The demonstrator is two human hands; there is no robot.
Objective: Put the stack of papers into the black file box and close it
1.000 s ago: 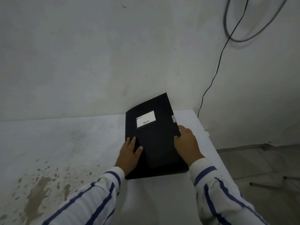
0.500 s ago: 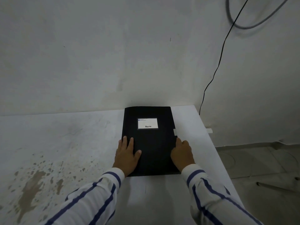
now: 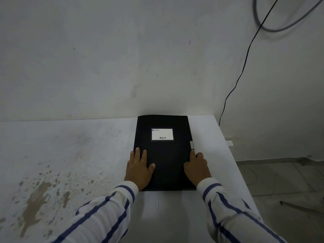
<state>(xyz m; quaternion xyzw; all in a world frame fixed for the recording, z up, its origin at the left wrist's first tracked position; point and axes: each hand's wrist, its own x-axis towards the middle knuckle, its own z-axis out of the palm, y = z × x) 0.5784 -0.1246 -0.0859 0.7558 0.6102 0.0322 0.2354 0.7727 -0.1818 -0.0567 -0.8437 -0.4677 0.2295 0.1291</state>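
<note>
The black file box (image 3: 166, 155) lies flat and closed on the white table (image 3: 87, 151), its white label facing up and its far edge near the wall. My left hand (image 3: 139, 170) rests flat on the lid's left side, fingers spread. My right hand (image 3: 197, 168) cups the box's right edge just below a small grey clasp (image 3: 191, 144). No papers are visible; whatever is inside the box is hidden.
The table's right edge (image 3: 233, 165) runs close past the box, with tiled floor beyond. A black cable (image 3: 235, 88) hangs down the wall at the right. Brown stains (image 3: 40, 192) mark the table's left front. The wall stands right behind the box.
The box was tilted and turned a second ago; it now lies flat and square to me. Both hands stayed on it, left on the lid, right at the edge.
</note>
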